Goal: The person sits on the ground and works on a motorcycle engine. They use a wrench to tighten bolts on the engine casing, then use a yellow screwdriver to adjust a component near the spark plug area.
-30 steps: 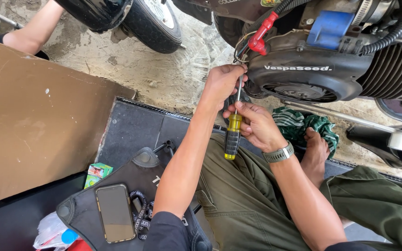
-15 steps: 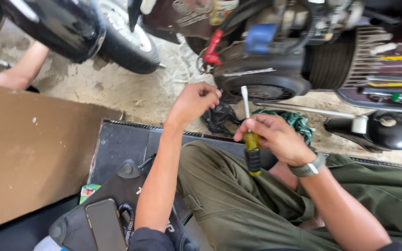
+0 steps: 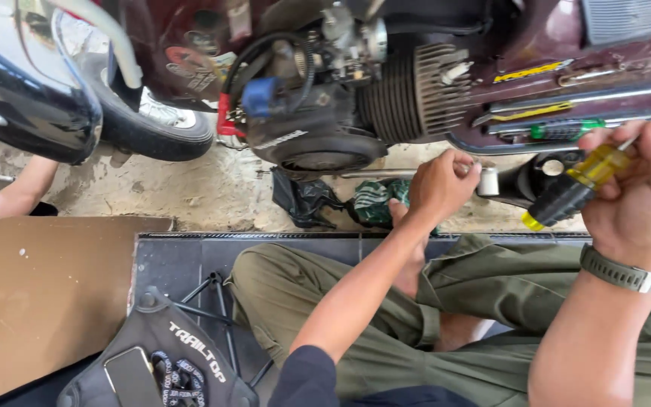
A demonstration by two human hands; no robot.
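Observation:
My right hand point(image 3: 637, 194) is at the right edge, closed around a screwdriver point(image 3: 570, 190) with a yellow and black handle. Its thin shaft points up and to the right, towards the scooter's underside point(image 3: 566, 83). My left hand point(image 3: 440, 185) reaches forward at centre with its fingers curled shut. The knuckles sit right beside a small white cap point(image 3: 488, 182) on the end of a black part point(image 3: 525, 181). I cannot see anything inside that fist. I sit with olive trousers point(image 3: 491, 301) on a black mat point(image 3: 171, 264).
The finned engine point(image 3: 408, 90) and a black cover point(image 3: 325, 147) hang above the dirty concrete. A tyre point(image 3: 156, 128) is at left, a brown board point(image 3: 39, 301) lower left. Another person's arm point(image 3: 28, 192) lies far left. Black and green rags point(image 3: 340, 200) lie ahead; a bag with a phone point(image 3: 133, 377) lies below.
The view has swung to the right along the scooter. Both hands moved right: the left left the engine cover for the white cap, the right carried the screwdriver up and rightward.

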